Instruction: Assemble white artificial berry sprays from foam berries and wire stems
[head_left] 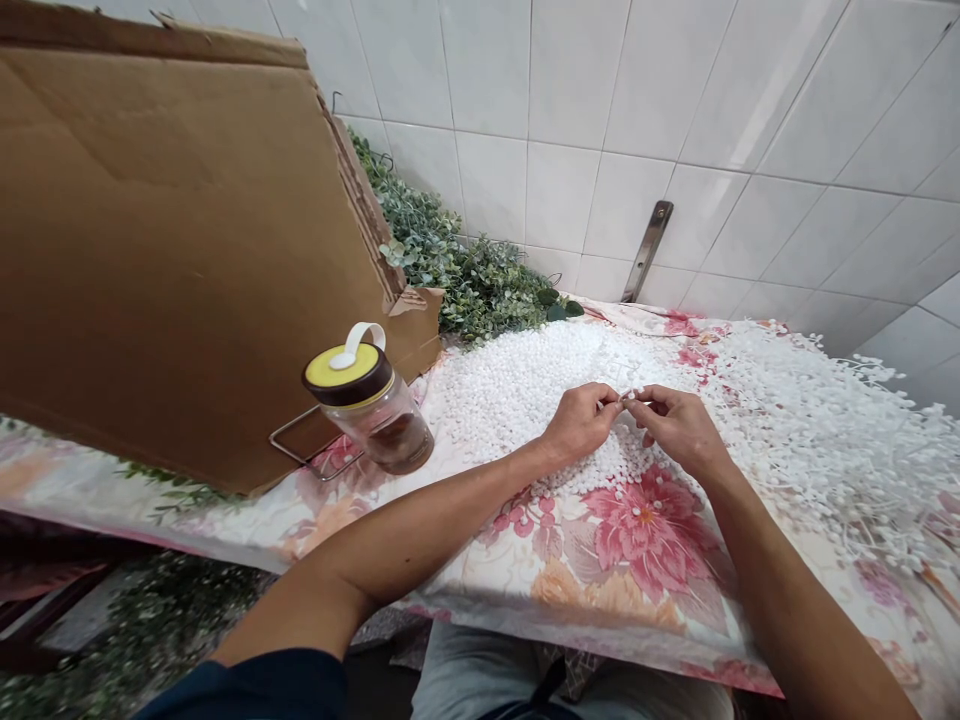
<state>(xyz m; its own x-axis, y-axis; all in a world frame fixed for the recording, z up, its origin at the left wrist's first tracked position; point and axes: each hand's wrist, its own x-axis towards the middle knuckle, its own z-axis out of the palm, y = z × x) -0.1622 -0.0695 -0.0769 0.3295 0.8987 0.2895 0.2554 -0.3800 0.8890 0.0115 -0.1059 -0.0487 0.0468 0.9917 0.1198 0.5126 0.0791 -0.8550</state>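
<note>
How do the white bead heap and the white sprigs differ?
The bead heap is dense; the sprigs are stemmed and loosely spread. The bead heap lies beyond the left hand; the sprigs, right of the right hand. Both are white and rest on the flowered cloth.

From my remote seat I count 1 bare left hand (582, 425), 1 bare right hand (680, 430), 1 clear round bottle with a yellow-and-brown lid (390, 430), 1 large brown cardboard box (180, 260), 1 narrow metal strip (646, 254), 1 heap of spindly white sprigs (832, 430) and 1 heap of small round white beads (502, 395).
</note>
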